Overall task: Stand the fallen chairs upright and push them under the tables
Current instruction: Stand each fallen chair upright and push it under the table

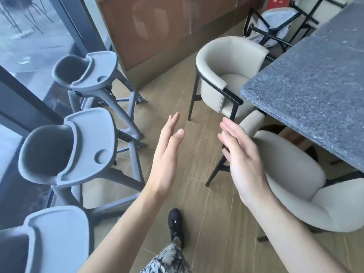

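Two cream armchairs with black legs stand upright at the dark speckled table (pixel 307 79). The far armchair (pixel 226 62) has its seat partly under the table's corner. The near armchair (pixel 291 170) sits at the table's long edge on my right. A fallen chair (pixel 275 22) lies on its side at the back right, black legs up. My left hand (pixel 167 154) and my right hand (pixel 240 158) are raised in mid-air over the floor with straight fingers, palms facing each other, holding nothing. My right hand hovers just left of the near armchair's backrest.
Three grey high chairs (pixel 65 150) with trays line the glass wall on the left. A brown panelled wall runs behind. Wood-look floor lies between the high chairs and armchairs. My black shoe (pixel 175 223) is on the floor below my hands.
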### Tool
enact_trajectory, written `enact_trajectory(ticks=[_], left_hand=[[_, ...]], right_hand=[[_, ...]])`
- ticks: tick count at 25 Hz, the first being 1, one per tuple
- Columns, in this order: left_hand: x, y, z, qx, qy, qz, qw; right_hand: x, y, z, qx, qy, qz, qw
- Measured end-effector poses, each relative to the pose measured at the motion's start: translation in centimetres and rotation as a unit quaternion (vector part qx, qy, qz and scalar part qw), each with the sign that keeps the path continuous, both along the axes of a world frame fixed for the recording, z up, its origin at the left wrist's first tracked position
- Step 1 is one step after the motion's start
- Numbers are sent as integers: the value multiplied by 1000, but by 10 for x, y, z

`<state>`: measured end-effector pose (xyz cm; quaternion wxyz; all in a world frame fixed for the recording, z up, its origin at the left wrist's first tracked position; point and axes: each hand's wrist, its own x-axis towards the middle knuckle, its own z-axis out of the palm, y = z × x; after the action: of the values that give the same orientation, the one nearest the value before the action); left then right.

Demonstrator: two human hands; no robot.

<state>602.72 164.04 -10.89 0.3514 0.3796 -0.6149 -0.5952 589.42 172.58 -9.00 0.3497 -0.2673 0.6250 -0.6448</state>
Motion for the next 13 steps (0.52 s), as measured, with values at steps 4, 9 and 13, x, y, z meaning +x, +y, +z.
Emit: enact_trajectory(ticks=[4,9,13], left_hand=[[29,-84,8,25,13,18,999],[45,-186,21,18,40,41,998],[49,-257,28,7,54,58,997]], right_hand=[[4,-82,16,-38,21,-10,999],[-5,-176,30,-42,18,-7,999],[-18,-241,35,-39,3,-2,999]])
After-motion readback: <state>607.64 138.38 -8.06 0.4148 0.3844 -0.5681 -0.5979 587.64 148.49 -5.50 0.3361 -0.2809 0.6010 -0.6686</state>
